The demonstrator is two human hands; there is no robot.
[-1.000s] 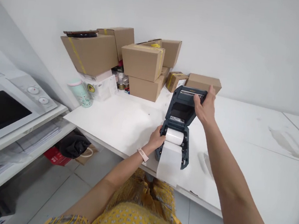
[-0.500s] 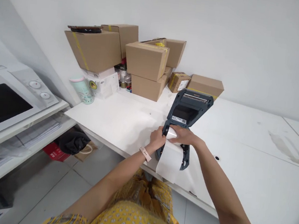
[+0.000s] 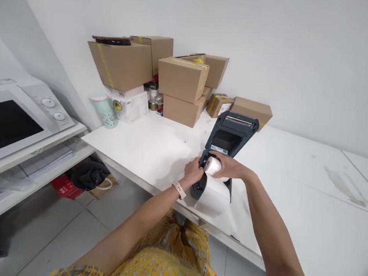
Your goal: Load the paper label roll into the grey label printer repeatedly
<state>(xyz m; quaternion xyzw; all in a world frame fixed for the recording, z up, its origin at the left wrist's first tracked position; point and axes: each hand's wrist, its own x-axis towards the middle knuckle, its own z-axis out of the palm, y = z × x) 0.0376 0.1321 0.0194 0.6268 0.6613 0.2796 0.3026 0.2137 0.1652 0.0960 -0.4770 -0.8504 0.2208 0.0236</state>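
A dark grey label printer (image 3: 233, 132) stands near the front edge of the white table, its lid tilted up and back. My right hand (image 3: 229, 166) is wrapped round a white paper roll (image 3: 212, 165) over the printer's bay. The roll's core end shows on its left side. From the roll a loose strip of paper (image 3: 213, 195) hangs down over the printer's front. My left hand (image 3: 194, 170), with a pale band at the wrist, grips the printer's left side by the roll holder. Its fingertips are partly hidden there.
Brown cardboard boxes (image 3: 182, 82) are stacked against the wall behind the table (image 3: 149, 147). A mint tumbler (image 3: 105, 112) stands by a white box (image 3: 130, 107) at the left. Further left, a microwave (image 3: 17, 114) sits on a shelf unit.
My right hand has lifted and turned the paper roll, so its core end now shows. The loose strip has shifted right and curls more. My left hand stays at the printer's left side.
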